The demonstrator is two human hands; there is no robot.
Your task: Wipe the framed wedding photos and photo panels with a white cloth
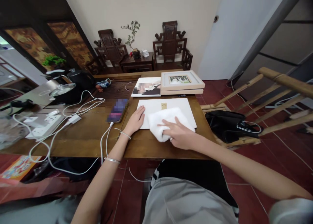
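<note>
A flat white panel (pixel 151 106) lies on the wooden table in front of me, with a small gold-coloured patch (pixel 163 105) near its middle. My left hand (pixel 137 120) rests flat on the panel's left edge, fingers stretched out and holding nothing. In my right hand (pixel 179 132) is a folded white towel (pixel 166 119), pressed on the panel's near right part. The fingers spread over the towel's top, and its fold bulges past the panel's near edge. Part of the panel is hidden under towel and hand.
Behind the panel lie stacked picture frames (pixel 177 77) and a photo print (pixel 148 87). A phone (pixel 117 110) with a white cable is left of my left hand. Further left are a power strip (pixel 45 127), tangled cables and a black kettle (pixel 79 78). A bamboo chair (pixel 244 90) holds a black bag (pixel 226 126).
</note>
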